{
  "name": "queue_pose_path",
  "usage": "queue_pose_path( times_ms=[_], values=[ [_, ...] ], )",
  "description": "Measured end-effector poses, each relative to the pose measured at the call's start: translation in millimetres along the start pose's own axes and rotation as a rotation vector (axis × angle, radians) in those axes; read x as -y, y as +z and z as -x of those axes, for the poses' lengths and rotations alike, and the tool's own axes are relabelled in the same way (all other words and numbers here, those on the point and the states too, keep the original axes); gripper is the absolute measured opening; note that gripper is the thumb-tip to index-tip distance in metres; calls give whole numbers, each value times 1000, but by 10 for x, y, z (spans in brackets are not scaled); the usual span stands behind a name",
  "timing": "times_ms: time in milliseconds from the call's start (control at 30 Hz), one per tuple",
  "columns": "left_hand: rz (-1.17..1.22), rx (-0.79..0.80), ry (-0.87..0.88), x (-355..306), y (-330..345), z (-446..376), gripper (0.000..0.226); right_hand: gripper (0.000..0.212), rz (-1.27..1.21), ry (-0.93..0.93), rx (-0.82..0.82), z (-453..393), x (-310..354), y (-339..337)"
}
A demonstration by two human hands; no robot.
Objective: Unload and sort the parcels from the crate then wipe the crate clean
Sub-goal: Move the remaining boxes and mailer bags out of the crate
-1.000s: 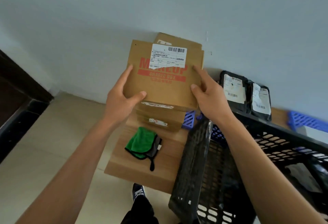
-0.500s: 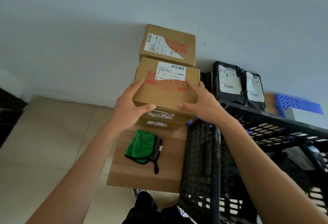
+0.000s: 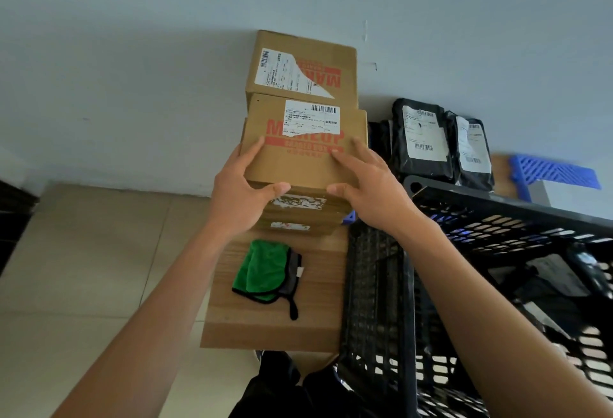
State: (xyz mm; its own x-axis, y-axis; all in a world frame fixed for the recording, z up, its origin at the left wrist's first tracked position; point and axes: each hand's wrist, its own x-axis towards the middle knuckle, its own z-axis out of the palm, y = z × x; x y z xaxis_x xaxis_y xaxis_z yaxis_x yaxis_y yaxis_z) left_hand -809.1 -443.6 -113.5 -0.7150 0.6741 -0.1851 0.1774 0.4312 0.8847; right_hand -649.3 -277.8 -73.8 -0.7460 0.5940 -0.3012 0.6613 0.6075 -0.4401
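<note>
crate (image 3: 378, 301): black plastic lattice, near right, standing beside the wooden surface (image 3: 275, 331); dark contents inside, blurred, probably bagged parcels.
cloth (image 3: 262, 271): green with grey backing, folded, lying on the surface, apart from the boxes.
left hand (image 3: 238, 195): fingers on the left side of the top carton (image 3: 298, 162), thumb curled on its near edge.
right hand (image 3: 371, 185): fingers spread over the carton's top right, thumb on its near edge.
top carton: red print, white label, sits on a stack of cartons (image 3: 298, 215).
rear carton (image 3: 302, 69): behind, against the wall, torn label.
black mailer bags (image 3: 438, 142): leaning at the wall behind the crate, just right of the cartons.
blue basket (image 3: 554, 172): far right, partly seen.
</note>
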Motion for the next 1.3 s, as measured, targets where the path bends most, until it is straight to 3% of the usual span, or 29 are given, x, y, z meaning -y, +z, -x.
queue_pose_path(
  times_ms=[100,300,500,867,1033,1300],
  values=[
    [-67,-55,15,6,23,21,90,62,89,-31,-109,83,26,66],
    [-487,-195,166,-146,125,258,60,39,55,-126,-249,323,62,-6],
    [-501,-197,314,-481,345,628,45,37,-96,-183,-392,765,-316,-226],
    [-424,43,589,-1354,1560,1616,31,34,-159,79,-397,2297,-2019,-754],
    [-478,233,592,-1632,2258,1987,35,40,-170,212,-310,2952,-2689,-954],
    [-624,482,533,-1780,3136,2261,42,52,-176,261,-178,3304,-3278,-1002]
  ],
)
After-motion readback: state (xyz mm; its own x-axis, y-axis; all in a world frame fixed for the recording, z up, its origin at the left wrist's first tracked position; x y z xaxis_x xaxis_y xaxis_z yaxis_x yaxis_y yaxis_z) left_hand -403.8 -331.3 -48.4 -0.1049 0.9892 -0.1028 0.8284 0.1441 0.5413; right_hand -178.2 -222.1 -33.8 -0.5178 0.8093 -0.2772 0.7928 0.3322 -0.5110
